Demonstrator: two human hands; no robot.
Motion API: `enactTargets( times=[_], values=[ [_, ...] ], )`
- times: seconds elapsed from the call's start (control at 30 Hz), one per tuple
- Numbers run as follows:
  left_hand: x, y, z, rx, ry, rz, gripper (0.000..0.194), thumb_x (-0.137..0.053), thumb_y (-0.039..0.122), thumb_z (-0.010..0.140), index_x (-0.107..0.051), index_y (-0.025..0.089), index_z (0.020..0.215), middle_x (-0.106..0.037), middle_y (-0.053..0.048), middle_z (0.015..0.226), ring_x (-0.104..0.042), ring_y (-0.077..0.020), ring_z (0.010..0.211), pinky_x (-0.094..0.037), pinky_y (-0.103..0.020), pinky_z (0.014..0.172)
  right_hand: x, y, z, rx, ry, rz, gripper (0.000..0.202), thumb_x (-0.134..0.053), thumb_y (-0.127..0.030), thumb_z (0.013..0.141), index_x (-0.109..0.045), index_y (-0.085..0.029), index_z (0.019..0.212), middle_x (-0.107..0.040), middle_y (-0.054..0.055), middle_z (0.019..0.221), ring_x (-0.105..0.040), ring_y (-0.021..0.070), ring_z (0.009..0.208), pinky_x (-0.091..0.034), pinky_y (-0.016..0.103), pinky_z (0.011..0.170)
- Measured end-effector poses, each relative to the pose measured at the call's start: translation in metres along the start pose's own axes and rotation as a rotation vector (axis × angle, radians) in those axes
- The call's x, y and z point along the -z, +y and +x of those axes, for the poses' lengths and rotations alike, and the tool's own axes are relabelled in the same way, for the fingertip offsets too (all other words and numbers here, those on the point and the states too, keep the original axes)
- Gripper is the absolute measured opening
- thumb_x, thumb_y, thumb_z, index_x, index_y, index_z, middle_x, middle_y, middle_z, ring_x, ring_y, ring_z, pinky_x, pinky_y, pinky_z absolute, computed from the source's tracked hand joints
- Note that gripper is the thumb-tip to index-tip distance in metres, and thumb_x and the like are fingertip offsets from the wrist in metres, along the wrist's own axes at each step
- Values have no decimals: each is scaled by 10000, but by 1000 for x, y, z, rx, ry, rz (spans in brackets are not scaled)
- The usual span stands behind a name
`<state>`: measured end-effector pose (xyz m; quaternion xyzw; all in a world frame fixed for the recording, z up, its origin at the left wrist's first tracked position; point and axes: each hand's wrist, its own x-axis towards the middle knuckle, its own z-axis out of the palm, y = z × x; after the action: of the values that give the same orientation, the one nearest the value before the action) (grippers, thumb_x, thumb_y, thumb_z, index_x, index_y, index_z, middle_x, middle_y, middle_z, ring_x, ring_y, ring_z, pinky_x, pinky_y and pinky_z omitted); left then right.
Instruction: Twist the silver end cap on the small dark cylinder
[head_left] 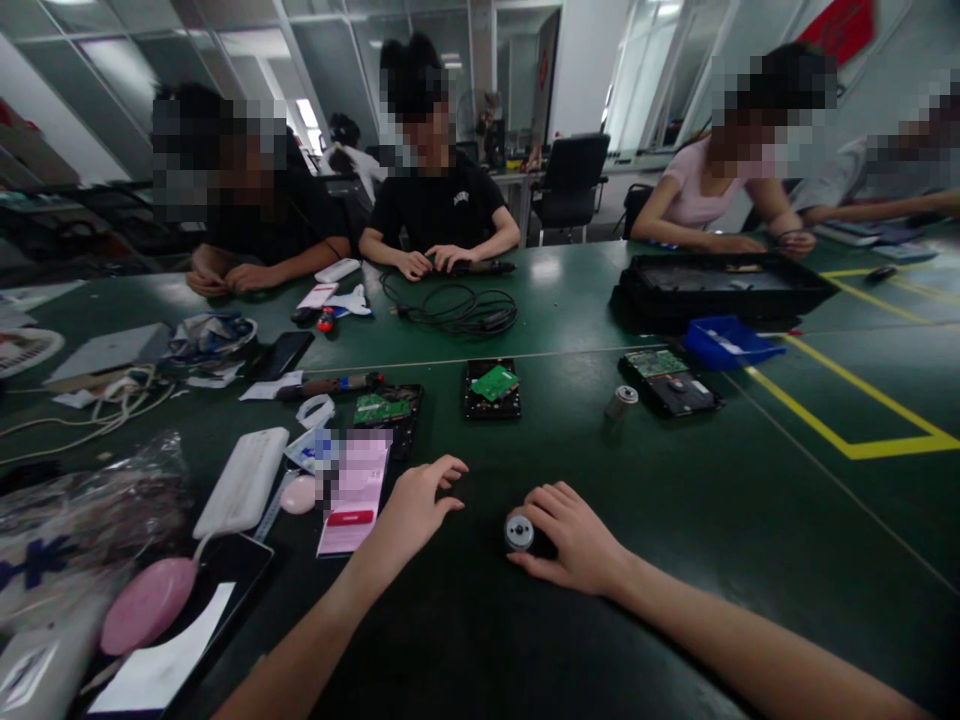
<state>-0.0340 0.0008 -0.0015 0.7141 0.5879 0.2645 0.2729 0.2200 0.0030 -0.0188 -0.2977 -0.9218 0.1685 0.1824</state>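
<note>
My right hand (566, 540) is closed around a small electric motor (519, 533), a silver cylinder whose round end face points up toward me. Its lower body is hidden by my fingers. To the left, my left hand (421, 502) hovers over the table with thumb and fingers apart, holding nothing. Beyond the hands lies a hard drive (493, 410) with a loose-looking green circuit board (495, 383) on top. A second silver motor (622, 403) stands upright farther right, beside another hard drive (686, 393). A third hard drive (409, 410) with a green board rests beyond my left hand.
A pink phone-like sheet (352, 505), a white power bank (241, 480) and a dark tablet (244, 570) crowd the left side. An electric screwdriver (330, 386) lies behind them. Coiled black cable (457, 310), a blue tray (727, 345) and a black bin (724, 300) sit farther back, before several seated people.
</note>
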Motion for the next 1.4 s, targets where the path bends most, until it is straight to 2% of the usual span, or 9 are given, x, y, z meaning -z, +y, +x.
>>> enactTargets(
  times=[0.1,0.2,0.33,0.4,0.47,0.67,1.17,1.3,1.4],
  values=[
    [1,2,-1,0,3,80,380,-668,23,747,-610,237,1056,-739,-21,905,-703,-243,891,-552,-428,844,1,0,0,5,3,5,361,-582,-474,878,-612,-178,1085,-611,78,971,-537,228,874,-380,376,795],
    [2,14,-6,-51,44,119,375,-646,10,786,-614,251,1072,-735,6,855,-700,-230,856,-541,-418,835,1,-1,1,11,10,0,360,-582,-471,878,-613,-176,1082,-612,81,966,-538,227,870,-384,374,790],
    [1,48,-21,-293,155,7,339,-625,66,862,-597,259,1139,-698,-8,1056,-661,-189,949,-533,-355,861,0,0,1,15,9,-9,365,-572,-483,881,-613,-175,1071,-611,80,955,-534,227,860,-387,375,782],
    [-3,61,-27,-422,101,-62,299,-596,68,888,-599,248,1127,-687,-7,1096,-648,-174,966,-527,-329,868,-2,0,0,21,10,-14,357,-566,-486,883,-615,-176,1053,-606,79,945,-529,226,854,-387,375,778],
    [-9,68,-31,-475,45,-111,288,-584,61,896,-595,241,1121,-691,-2,1091,-648,-165,948,-526,-315,859,-3,1,-1,25,19,-13,347,-564,-485,883,-619,-178,1036,-601,79,934,-524,224,851,-386,373,774],
    [-23,62,-30,-493,64,-178,289,-583,56,898,-590,220,1136,-685,-14,1109,-646,-162,971,-519,-304,883,-4,3,-1,29,23,-4,332,-564,-475,885,-617,-178,1023,-601,80,927,-522,227,854,-387,375,775],
    [-26,63,-31,-470,58,-200,278,-588,57,889,-617,231,1103,-691,-21,1090,-647,-177,971,-536,-329,873,-6,3,-2,35,49,-21,331,-560,-476,882,-609,-170,997,-598,81,919,-524,223,838,-401,374,769],
    [-28,64,-30,-374,79,-271,230,-656,49,831,-659,219,986,-694,-20,1086,-660,-189,984,-533,-351,906,-5,2,-2,29,37,-45,334,-569,-460,878,-596,-168,1038,-601,83,935,-524,231,852,-397,385,786],
    [-29,64,-29,-240,90,-329,260,-708,90,804,-639,215,1021,-724,-17,1005,-677,-203,958,-532,-378,909,-5,2,-2,27,16,-47,334,-574,-462,874,-596,-167,1028,-608,86,953,-533,237,874,-394,389,799]
  ],
)
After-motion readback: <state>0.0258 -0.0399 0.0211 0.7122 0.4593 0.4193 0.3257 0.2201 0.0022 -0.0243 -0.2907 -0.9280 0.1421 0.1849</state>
